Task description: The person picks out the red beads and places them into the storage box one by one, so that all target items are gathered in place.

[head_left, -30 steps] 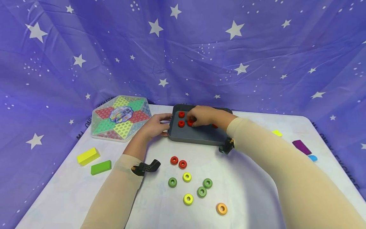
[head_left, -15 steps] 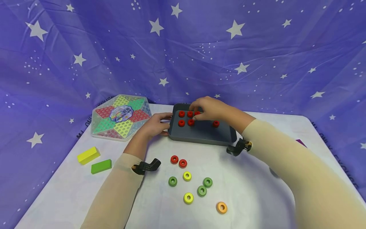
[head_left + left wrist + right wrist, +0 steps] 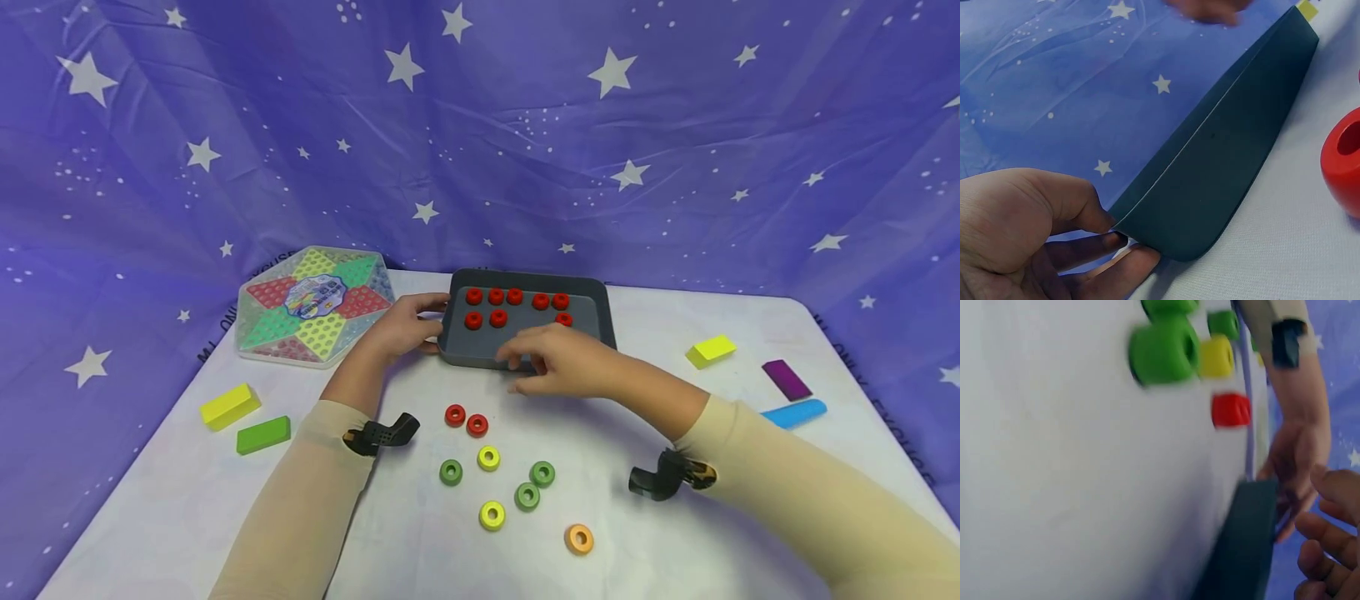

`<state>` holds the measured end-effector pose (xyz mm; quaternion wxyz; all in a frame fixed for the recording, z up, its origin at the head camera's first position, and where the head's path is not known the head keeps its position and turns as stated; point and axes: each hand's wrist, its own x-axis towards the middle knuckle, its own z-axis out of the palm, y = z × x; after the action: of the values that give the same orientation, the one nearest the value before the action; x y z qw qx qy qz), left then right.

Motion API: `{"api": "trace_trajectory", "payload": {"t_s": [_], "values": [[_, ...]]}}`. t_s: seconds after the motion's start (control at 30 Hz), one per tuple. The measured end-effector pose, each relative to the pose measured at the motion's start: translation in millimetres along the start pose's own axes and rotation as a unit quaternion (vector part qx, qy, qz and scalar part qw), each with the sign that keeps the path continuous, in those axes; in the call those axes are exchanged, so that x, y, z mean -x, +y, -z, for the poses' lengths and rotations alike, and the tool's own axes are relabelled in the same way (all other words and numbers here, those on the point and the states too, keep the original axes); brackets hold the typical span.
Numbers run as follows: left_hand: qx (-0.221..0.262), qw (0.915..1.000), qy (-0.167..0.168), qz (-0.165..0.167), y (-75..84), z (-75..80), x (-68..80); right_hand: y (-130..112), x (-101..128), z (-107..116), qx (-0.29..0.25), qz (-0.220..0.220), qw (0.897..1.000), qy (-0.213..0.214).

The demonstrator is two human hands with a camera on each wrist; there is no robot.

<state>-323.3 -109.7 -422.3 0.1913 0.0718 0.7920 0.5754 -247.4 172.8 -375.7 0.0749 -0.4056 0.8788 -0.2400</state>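
A tray (image 3: 525, 354) sits toward the far middle of the table (image 3: 675, 533), with rings (image 3: 514, 296) lined up inside it along its far wall and a few more just nearer. The left hand (image 3: 401, 329) grips the tray's left corner. The right hand (image 3: 558, 367) hovers over the tray's near edge. Left of the tray lies a hexagonal game board (image 3: 315, 304). Nearer, in the middle of the table, loose rings (image 3: 487, 458) are scattered, two of them touching at the far end of the scatter. Two blocks (image 3: 247, 421) lie side by side near the left edge. Three more blocks (image 3: 783, 379) lie well apart from these, on the right side.
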Motion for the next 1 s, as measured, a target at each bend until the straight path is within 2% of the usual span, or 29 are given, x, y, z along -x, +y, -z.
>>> {"api": "trace_trajectory", "payload": {"t_s": [0.1,0.23,0.43,0.77,1.0], "values": [[-0.001,1.0,0.001,-0.001,0.3,0.8,0.3,-6,8,-16,-0.006,0.015,1.0,-0.021],[0.002,1.0,0.0,-0.005,0.9,1.1,0.2,-8,14,-36,0.012,0.027,0.999,-0.042],[-0.001,1.0,-0.001,-0.006,0.7,0.8,-0.7,-10,11,-58,0.032,0.02,0.998,-0.04],[-0.007,1.0,-0.003,0.005,0.8,1.1,-1.4,-14,-4,-71,0.046,0.042,0.998,-0.027],[-0.007,1.0,-0.004,0.004,-0.9,1.9,-1.6,-13,-3,-68,0.032,0.05,0.998,-0.034]]}}
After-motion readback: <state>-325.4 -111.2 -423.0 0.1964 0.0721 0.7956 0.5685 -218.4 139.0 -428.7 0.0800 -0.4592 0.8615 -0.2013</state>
